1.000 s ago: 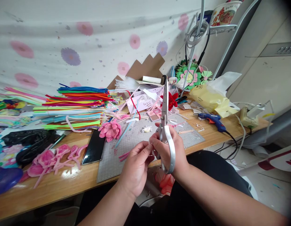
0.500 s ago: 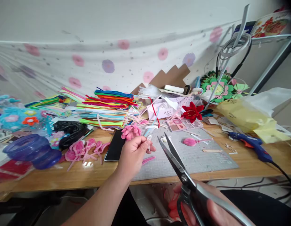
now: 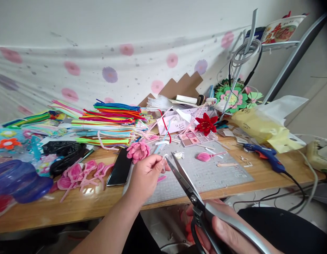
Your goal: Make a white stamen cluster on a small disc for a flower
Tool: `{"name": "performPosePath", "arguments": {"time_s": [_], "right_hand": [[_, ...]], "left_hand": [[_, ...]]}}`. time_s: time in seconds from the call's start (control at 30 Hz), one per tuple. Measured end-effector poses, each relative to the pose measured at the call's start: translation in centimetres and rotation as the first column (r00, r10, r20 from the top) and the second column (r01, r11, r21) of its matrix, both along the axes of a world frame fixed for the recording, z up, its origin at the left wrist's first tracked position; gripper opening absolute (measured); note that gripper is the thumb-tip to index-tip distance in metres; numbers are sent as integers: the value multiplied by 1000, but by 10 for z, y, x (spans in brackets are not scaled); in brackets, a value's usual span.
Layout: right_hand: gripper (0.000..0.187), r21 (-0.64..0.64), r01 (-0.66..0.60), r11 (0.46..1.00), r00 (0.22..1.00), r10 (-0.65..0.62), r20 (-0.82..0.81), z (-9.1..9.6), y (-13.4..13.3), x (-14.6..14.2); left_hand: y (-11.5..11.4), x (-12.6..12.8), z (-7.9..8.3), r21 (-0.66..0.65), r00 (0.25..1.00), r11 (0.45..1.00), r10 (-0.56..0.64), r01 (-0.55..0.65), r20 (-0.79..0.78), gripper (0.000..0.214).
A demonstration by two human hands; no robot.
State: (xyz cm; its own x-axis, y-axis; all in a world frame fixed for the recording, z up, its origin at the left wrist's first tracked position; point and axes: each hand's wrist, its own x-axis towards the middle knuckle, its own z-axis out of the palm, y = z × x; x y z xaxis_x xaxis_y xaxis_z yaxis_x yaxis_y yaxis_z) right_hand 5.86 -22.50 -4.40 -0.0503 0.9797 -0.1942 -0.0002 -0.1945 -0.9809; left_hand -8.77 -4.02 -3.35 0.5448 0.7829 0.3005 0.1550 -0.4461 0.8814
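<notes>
My left hand (image 3: pixel 146 173) pinches a small white strip (image 3: pixel 164 157) over the grey cutting mat (image 3: pixel 218 173). My right hand (image 3: pixel 224 236), low at the bottom edge, grips large silver scissors (image 3: pixel 191 192) by the handles. The blades are parted and their tips reach up to the strip beside my left fingers. A pink pipe-cleaner flower (image 3: pixel 138 150) lies just beyond my left hand, and a small pink bud on a stem (image 3: pixel 204 156) rests on the mat.
On the wooden table (image 3: pixel 73 206) lie a stack of coloured pipe cleaners (image 3: pixel 110 121), pink loops (image 3: pixel 81 173), a phone (image 3: pixel 120 167), a red flower (image 3: pixel 205 122), a blue glue gun (image 3: pixel 264 155) with cord, a yellow bag (image 3: pixel 261 127) and blue bowls (image 3: pixel 18 180).
A second ago both hands were together with the scissors upright. My right hand dropped low and tilted the scissors, blades parted; now the tips have closed in on the strip in my left hand.
</notes>
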Motion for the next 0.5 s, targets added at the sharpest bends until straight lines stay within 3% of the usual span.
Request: {"name": "performPosePath", "arguments": {"time_s": [0.2, 0.5], "right_hand": [[65, -83, 63, 995, 997, -67, -44, 4, -3, 2], [61, -35, 41, 999, 998, -40, 46, 1, -3, -2]], "left_hand": [[-2, -1, -1, 10, 1000, 1000, 7, -7, 4, 21], [0, -4, 0, -12, 999, 1000, 0, 0, 40, 23]]}}
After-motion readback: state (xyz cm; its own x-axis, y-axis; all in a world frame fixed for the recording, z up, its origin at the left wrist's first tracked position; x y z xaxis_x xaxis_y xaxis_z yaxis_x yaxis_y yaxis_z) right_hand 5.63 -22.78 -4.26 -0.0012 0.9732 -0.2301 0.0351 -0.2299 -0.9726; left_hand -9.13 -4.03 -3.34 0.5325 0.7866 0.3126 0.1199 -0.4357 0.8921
